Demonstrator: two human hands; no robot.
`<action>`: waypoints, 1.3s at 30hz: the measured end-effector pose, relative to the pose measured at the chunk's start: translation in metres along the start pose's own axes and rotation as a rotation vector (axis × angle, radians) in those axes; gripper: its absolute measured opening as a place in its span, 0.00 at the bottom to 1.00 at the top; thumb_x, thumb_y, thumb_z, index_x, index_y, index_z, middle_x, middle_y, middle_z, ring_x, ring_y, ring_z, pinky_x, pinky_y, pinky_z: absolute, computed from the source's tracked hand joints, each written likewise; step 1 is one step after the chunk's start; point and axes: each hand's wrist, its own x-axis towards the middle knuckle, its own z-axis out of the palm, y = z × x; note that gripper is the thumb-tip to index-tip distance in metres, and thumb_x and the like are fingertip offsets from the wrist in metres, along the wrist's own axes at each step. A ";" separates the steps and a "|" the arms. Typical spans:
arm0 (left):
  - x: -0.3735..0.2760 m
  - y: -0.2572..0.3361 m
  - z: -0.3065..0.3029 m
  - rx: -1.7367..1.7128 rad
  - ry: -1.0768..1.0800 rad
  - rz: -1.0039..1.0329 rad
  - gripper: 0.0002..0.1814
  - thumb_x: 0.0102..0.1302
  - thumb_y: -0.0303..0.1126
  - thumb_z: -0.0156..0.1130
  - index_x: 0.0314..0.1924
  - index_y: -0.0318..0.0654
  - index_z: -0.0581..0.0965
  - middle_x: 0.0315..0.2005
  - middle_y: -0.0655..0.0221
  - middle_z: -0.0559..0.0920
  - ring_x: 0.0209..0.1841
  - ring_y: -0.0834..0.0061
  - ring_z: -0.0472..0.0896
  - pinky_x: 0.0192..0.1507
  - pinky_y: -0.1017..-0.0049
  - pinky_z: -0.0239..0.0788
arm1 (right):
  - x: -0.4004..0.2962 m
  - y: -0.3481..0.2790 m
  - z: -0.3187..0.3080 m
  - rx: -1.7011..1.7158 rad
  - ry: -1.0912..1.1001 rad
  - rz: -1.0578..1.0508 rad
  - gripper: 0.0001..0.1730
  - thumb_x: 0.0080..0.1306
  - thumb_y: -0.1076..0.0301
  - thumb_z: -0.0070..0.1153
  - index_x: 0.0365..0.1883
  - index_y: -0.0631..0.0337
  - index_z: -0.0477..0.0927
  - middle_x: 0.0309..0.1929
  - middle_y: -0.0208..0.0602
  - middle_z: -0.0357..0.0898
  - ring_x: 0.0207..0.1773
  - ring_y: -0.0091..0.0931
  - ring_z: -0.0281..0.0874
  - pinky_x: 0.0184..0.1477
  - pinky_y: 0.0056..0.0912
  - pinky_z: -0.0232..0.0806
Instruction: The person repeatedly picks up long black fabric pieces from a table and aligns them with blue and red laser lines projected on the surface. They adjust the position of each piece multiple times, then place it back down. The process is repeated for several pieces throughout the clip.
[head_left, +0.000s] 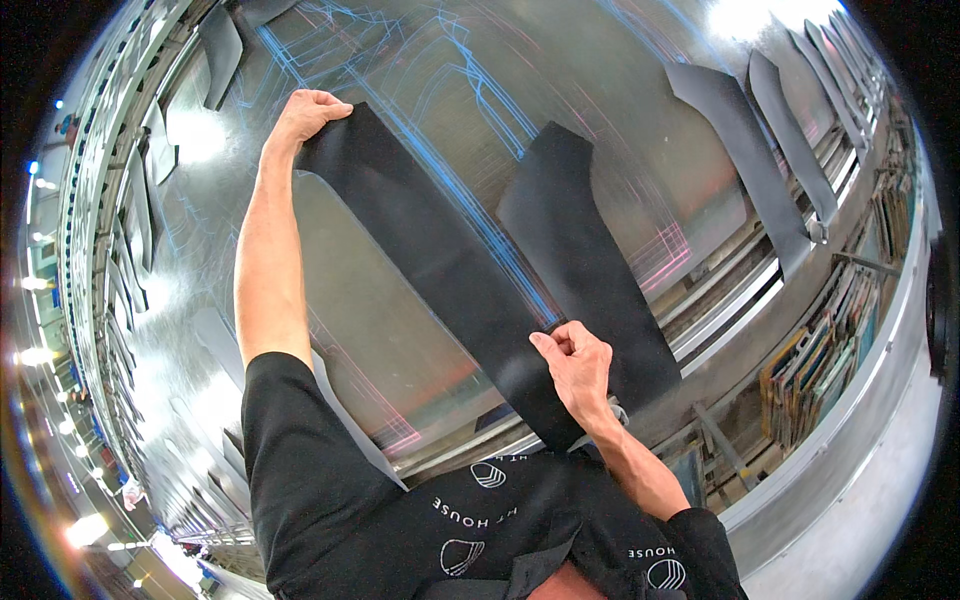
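A long black fabric panel (439, 262) lies slantwise across the metal table before me, its near end hanging over the edge by my body. My left hand (311, 116) pinches its far corner between thumb and fingers. On the panel's near part, at its right edge, rests my right hand (577, 364), thumb and index finger close together; whether cloth is between them I cannot tell. To the right lies a second black piece (577, 225) with an angled far end. Blue chalk-like lines (465, 210) run over the tabletop between the two pieces.
More dark cut pieces (739, 142) lie at the right and others (139, 210) at the left. Metal rails (720, 322) follow the table's near edge. Below it, thin flat boards or frames (817, 360) stand in a rack. Pink lines (664, 255) mark the table.
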 end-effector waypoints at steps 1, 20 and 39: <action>-0.001 0.003 -0.001 0.012 -0.006 0.008 0.12 0.55 0.39 0.72 0.32 0.39 0.85 0.25 0.71 0.83 0.27 0.79 0.78 0.35 0.74 0.70 | 0.001 0.000 0.000 -0.003 -0.006 0.004 0.15 0.62 0.63 0.68 0.26 0.64 0.77 0.15 0.31 0.75 0.17 0.17 0.69 0.22 0.25 0.62; 0.001 0.001 -0.003 -0.055 -0.059 -0.026 0.11 0.58 0.38 0.72 0.34 0.38 0.85 0.29 0.73 0.84 0.31 0.81 0.79 0.38 0.77 0.70 | 0.006 0.004 0.000 0.055 -0.009 0.063 0.15 0.61 0.64 0.69 0.24 0.65 0.78 0.14 0.30 0.75 0.17 0.16 0.69 0.21 0.24 0.61; 0.007 -0.001 0.002 0.072 -0.016 0.069 0.13 0.51 0.40 0.74 0.31 0.40 0.86 0.26 0.69 0.85 0.30 0.78 0.80 0.37 0.73 0.72 | 0.006 -0.001 -0.003 -0.042 0.021 0.034 0.16 0.60 0.64 0.69 0.23 0.67 0.78 0.16 0.31 0.75 0.20 0.16 0.67 0.24 0.25 0.63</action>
